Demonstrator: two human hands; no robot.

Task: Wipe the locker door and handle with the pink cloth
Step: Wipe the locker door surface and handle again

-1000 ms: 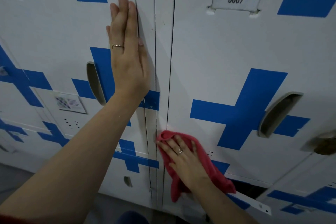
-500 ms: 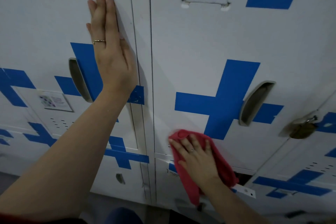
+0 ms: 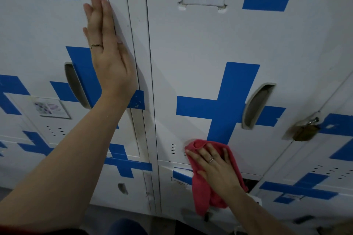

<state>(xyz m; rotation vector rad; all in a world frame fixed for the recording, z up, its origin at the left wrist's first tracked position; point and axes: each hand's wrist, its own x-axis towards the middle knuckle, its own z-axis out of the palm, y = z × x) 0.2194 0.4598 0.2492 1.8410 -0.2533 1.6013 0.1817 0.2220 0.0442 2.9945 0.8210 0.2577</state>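
While the left hand (image 3: 108, 59) lies flat, right hand (image 3: 215, 170) presses pink cloth (image 3: 201, 194).

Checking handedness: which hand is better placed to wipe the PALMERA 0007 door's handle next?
Right. The right hand presses the pink cloth on that door, below-left of its handle; the left hand lies flat on the neighbouring door.

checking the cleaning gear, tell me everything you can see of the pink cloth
The pink cloth looks like soft, plain fabric, pinkish red, crumpled rather than folded. It lies against the lower part of the white locker door, just under the blue cross and beside small vent slots. The right hand presses it there with spread, straight fingers, covering its middle. Its top edge bunches above the fingertips; its lower end hangs loose past the door's bottom edge.
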